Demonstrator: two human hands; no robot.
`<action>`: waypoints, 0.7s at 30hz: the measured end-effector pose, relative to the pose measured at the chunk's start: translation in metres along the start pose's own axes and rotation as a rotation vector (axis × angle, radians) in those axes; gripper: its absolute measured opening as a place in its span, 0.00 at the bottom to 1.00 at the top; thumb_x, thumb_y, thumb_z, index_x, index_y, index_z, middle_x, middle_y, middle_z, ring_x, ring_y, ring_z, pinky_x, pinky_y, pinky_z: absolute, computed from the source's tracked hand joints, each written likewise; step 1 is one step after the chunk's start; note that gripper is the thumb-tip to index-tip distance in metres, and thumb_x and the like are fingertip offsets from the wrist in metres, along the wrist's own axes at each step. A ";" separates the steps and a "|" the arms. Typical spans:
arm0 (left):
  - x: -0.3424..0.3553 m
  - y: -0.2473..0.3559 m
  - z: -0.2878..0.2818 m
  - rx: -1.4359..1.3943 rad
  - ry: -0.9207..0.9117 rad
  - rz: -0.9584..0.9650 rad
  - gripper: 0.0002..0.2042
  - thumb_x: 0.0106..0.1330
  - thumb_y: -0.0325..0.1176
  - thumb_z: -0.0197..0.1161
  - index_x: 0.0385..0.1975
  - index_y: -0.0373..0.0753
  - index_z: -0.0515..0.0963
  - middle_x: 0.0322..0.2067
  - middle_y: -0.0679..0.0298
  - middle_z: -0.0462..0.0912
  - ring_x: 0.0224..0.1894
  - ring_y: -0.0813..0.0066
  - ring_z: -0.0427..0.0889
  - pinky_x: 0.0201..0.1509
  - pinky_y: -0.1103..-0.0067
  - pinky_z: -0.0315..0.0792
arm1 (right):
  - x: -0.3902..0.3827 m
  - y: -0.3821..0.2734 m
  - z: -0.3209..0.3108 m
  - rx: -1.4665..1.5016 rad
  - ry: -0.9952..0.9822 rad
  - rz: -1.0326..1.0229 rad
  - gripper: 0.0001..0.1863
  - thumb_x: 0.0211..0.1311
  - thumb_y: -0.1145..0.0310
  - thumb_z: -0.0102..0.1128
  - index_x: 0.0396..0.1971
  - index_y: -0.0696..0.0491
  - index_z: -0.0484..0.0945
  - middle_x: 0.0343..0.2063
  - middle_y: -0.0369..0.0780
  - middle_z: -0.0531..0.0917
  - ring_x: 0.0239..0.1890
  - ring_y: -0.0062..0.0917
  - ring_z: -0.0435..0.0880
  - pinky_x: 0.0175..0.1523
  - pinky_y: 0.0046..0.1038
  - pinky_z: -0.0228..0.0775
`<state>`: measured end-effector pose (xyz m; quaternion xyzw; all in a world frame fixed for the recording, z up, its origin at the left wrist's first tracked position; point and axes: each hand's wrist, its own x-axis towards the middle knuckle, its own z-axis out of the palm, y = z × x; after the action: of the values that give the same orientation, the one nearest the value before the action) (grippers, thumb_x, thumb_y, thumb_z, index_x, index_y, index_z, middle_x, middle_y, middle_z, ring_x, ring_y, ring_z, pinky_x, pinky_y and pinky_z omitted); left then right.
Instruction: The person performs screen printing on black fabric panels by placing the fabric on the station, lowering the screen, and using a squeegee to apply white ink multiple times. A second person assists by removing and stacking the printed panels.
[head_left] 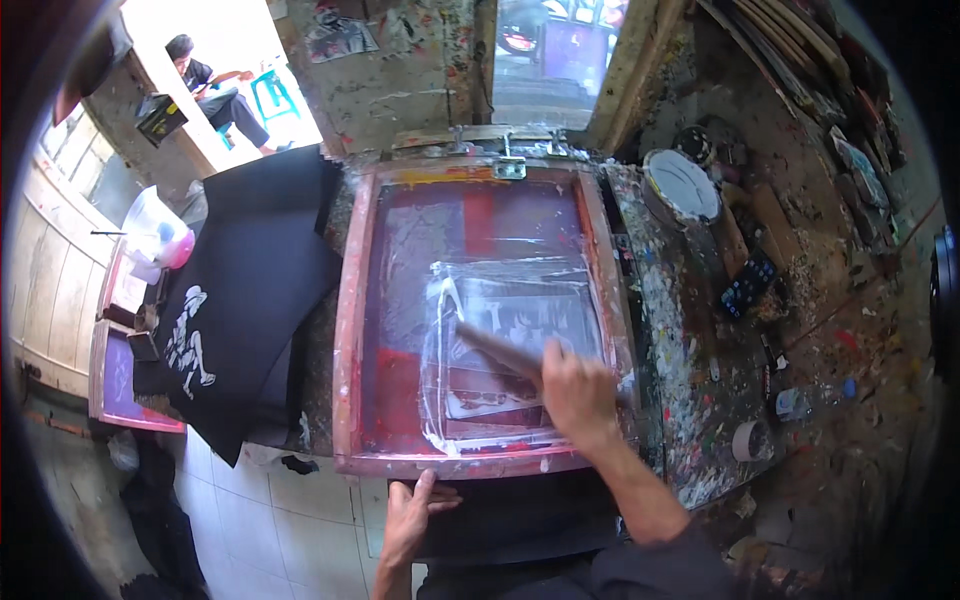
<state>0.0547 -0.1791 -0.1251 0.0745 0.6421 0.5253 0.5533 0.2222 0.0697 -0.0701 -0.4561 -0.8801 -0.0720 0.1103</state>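
Note:
My right hand grips a long squeegee, angled across the mesh of a wooden screen-printing frame. White ink is streaked around a pale stencilled image on the red and purple mesh. My left hand is at the frame's lower rim, thumb against it and fingers bent over black fabric hanging below. A metal clamp is fixed at the frame's top.
Black fabric pieces with a white printed figure lie left, beside another screen and a plastic container. The paint-crusted bench holds a bucket, remote, bottle and tape roll. A seated person is beyond the doorway.

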 end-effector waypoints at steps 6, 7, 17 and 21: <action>0.003 0.003 -0.006 -0.038 -0.063 0.051 0.23 0.80 0.42 0.57 0.42 0.22 0.61 0.35 0.39 0.84 0.37 0.51 0.90 0.42 0.65 0.89 | -0.006 0.003 -0.021 0.303 -0.303 -0.263 0.13 0.62 0.59 0.65 0.35 0.54 0.77 0.22 0.48 0.85 0.27 0.46 0.88 0.32 0.46 0.78; 0.002 0.004 -0.007 -0.031 -0.060 0.065 0.23 0.80 0.42 0.57 0.42 0.22 0.61 0.35 0.39 0.84 0.37 0.51 0.90 0.42 0.65 0.89 | 0.026 0.011 -0.023 0.361 -0.360 -0.307 0.09 0.61 0.66 0.63 0.36 0.54 0.77 0.23 0.49 0.85 0.28 0.47 0.88 0.33 0.47 0.78; -0.005 0.008 0.003 -0.052 -0.015 0.016 0.20 0.81 0.39 0.55 0.48 0.24 0.60 0.41 0.38 0.83 0.40 0.51 0.90 0.45 0.67 0.88 | 0.092 0.031 0.030 0.147 -0.070 -0.322 0.03 0.62 0.71 0.56 0.34 0.52 0.75 0.21 0.45 0.85 0.25 0.41 0.88 0.33 0.43 0.78; -0.003 -0.004 -0.009 -0.057 -0.046 -0.009 0.21 0.80 0.38 0.55 0.49 0.23 0.60 0.42 0.37 0.83 0.40 0.51 0.90 0.47 0.68 0.88 | -0.017 0.010 -0.002 0.156 -0.038 -0.456 0.02 0.61 0.70 0.57 0.30 0.48 0.78 0.20 0.40 0.85 0.24 0.31 0.88 0.30 0.34 0.76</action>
<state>0.0505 -0.1877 -0.1275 0.0681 0.6142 0.5392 0.5722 0.2401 0.0613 -0.0726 -0.2368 -0.9652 -0.0182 0.1097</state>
